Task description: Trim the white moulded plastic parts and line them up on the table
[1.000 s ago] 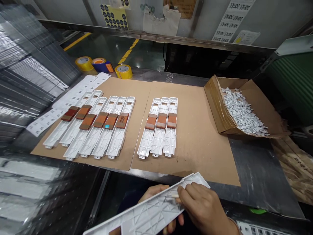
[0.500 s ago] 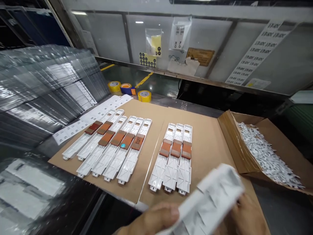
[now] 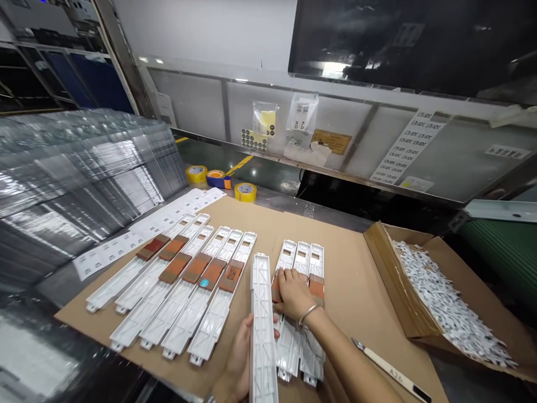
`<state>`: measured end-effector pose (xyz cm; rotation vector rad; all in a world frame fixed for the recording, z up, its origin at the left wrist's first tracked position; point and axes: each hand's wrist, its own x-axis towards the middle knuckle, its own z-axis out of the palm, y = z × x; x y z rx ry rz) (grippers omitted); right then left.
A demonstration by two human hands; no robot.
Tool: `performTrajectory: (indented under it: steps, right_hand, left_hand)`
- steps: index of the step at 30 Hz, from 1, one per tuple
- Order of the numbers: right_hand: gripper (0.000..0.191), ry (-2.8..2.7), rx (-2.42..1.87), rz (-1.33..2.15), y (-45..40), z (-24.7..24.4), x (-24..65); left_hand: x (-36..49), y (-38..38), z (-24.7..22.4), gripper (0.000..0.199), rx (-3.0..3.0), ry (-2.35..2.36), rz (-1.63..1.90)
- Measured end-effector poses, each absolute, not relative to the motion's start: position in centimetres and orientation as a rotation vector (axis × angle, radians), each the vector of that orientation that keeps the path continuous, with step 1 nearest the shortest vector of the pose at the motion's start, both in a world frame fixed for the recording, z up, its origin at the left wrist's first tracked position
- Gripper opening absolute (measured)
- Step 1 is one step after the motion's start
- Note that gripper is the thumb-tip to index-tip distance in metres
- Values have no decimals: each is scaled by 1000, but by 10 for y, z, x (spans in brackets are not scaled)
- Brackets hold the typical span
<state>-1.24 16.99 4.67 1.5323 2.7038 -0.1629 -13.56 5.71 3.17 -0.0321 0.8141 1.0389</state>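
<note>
My left hand (image 3: 240, 352) grips a long white ribbed plastic strip (image 3: 262, 324) from its side, tilted up over the cardboard. My right hand (image 3: 296, 292) reaches across to the right-hand group of strips. Its fingers are closed over a reddish-brown block (image 3: 275, 290) on the leftmost strip there; the hand hides most of that block and the middle strip's. Another block (image 3: 317, 286) lies on the rightmost white strip (image 3: 312, 352). To the left, several similar strips (image 3: 210, 330) lie in a row, each bearing a block (image 3: 231, 276).
An open cardboard box (image 3: 388, 285) of small white pieces (image 3: 444, 302) stands at right. A cutter knife (image 3: 392, 369) lies nearer me. Tape rolls (image 3: 245, 192) and label sheets (image 3: 155, 224) are behind the strips. Wrapped stacks (image 3: 126, 162) rise at left. Cardboard (image 3: 344, 257) covers the table.
The held white strip has moved left and turned more upright. My right hand has left it and reached onto a block in the right-hand group. The view has tilted up; the knife now shows.
</note>
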Motion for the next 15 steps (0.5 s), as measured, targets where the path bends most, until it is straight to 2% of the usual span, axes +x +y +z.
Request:
performTrajectory:
  steps: [4, 11, 15]
  right_hand:
    - [41, 2594, 1397, -197, 188, 54, -18]
    - [41, 2493, 1216, -341, 200, 73, -25]
    - [34, 2429, 1226, -505, 209, 78, -26]
  left_hand:
    - [-135, 56, 21, 42, -38, 779, 1031]
    - [-136, 56, 11, 37, -22, 704, 1029]
    - [-137, 56, 12, 28, -16, 688, 1030]
